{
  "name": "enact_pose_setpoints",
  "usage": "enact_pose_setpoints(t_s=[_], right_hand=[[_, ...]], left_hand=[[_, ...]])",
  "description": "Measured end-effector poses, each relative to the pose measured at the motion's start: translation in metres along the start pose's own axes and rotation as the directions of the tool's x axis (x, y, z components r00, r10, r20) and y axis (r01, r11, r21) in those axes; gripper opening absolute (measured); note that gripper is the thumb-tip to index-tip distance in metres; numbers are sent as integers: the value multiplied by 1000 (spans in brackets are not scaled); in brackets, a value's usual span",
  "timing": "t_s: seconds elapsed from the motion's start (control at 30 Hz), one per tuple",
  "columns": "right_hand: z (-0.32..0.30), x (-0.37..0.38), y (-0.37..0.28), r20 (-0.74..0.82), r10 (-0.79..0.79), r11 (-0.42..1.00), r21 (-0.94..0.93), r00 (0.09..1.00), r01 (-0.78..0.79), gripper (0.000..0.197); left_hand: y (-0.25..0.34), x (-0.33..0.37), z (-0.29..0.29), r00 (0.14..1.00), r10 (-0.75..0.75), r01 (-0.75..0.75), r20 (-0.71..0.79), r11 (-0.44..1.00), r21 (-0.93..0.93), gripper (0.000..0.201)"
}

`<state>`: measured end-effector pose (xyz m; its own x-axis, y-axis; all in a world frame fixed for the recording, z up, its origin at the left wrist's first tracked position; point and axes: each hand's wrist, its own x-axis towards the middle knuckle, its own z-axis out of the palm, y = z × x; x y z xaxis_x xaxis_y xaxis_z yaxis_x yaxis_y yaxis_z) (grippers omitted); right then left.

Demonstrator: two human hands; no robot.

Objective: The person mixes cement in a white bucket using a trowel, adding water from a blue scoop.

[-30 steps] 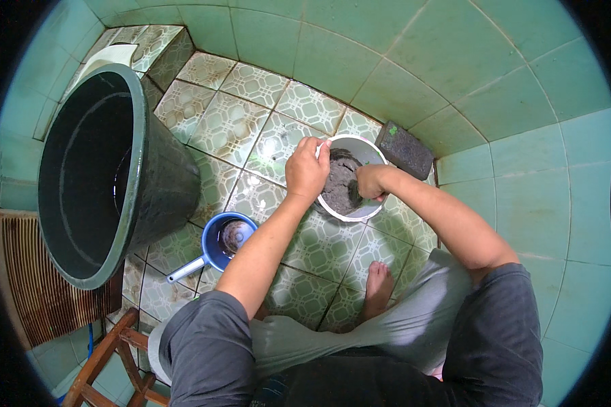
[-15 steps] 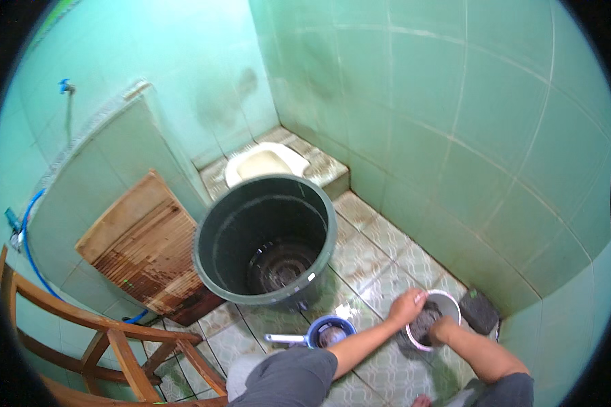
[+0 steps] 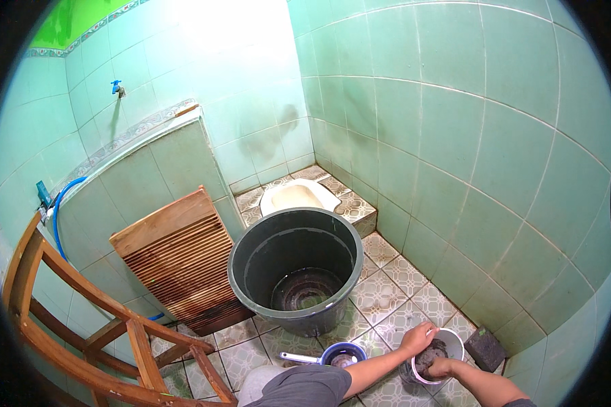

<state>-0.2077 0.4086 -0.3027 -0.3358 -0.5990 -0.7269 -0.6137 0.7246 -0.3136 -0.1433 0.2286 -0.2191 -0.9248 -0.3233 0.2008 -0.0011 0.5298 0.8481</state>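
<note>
A small white bucket [image 3: 458,346] stands on the tiles at the lower right, with a dark grey, wet-looking mass [image 3: 429,354] inside. My left hand [image 3: 418,338] is closed at the bucket's upper left rim. Reaching in over the near right side, my right hand [image 3: 444,368] has its fingers curled down at the dark mass. Its fingertips are hidden, and what they hold cannot be made out. Beside my left forearm sits a blue dipper [image 3: 328,354] with a pale handle and some liquid in it.
A large dark tub [image 3: 239,281] with a little water stands mid-floor, before a squat toilet [image 3: 332,201]. A ridged wooden washboard [image 3: 173,261] leans on the low tiled wall. Wooden chair frame [image 3: 139,353] at left; dark block [image 3: 485,347] by the right wall.
The view has tilted up, so more wall shows and the tub sits lower and further right. My right hand has shifted toward the near left inside the bucket; my left stays at the rim.
</note>
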Motion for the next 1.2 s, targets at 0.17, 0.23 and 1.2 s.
enact_pose_setpoints(t_s=[0.17,0.23,1.2], right_hand=[[-16,-9,-26,88,250,824,503,964,-260,25],[-15,-5,-20,191,243,596,744,951,-302,8],[-105,-92,-60,-106,388,865,384,916,-322,25]], left_hand=[[-6,-1,-4,1000,-21,21,2,1000,-9,31],[-5,1,-4,1000,-20,20,12,1000,-24,31],[-41,9,-1,996,-35,46,86,989,-137,40]])
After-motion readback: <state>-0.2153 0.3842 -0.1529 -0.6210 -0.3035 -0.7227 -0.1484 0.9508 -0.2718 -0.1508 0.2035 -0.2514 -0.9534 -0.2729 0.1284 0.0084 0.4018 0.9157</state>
